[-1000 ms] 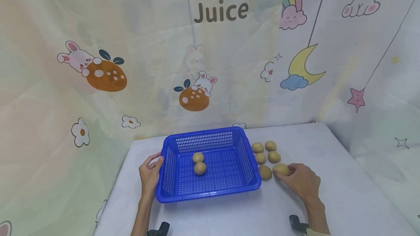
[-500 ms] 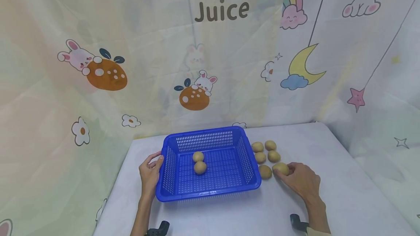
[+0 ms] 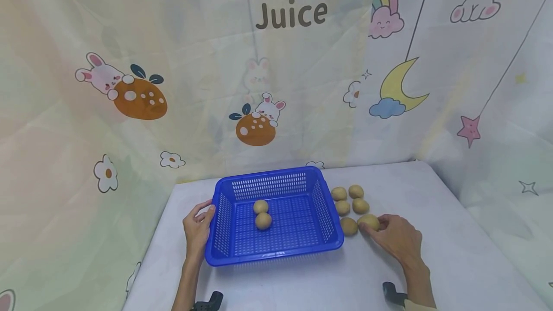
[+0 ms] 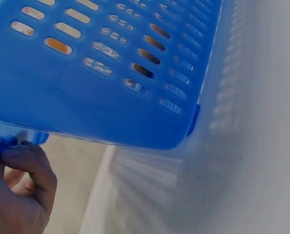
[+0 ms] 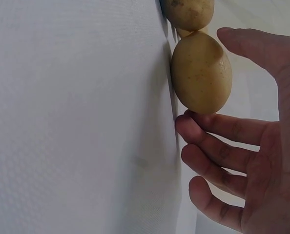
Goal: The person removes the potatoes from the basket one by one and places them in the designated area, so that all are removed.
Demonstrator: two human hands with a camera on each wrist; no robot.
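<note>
In the head view a blue plastic basket [image 3: 276, 255] with slotted walls stands on the table. Two potatoes [image 3: 263, 221] lie in it, one behind the other. My left hand [image 3: 198, 229] grips the rim at its left end; the left wrist view has this hand [image 4: 23, 183] under the rim, partly cut off. To the right of the basket my right hand [image 3: 397, 239] holds a potato [image 3: 370, 222] between thumb and fingers, low at the table. The right wrist view puts this potato [image 5: 202, 73] against a neighbouring potato [image 5: 189, 12], with my fingertips at its lower end.
Several more potatoes [image 3: 360, 206] lie grouped along the basket's right side. The white table [image 3: 285, 287] ends at a hanging cloth [image 3: 198, 109] printed with cartoons, which rises behind and at both sides. Dark camera mounts [image 3: 209, 302] sit at the wrists.
The potato in my right hand has shifted slightly left, up to the potato beside it. My left hand and the basket have stayed in place.
</note>
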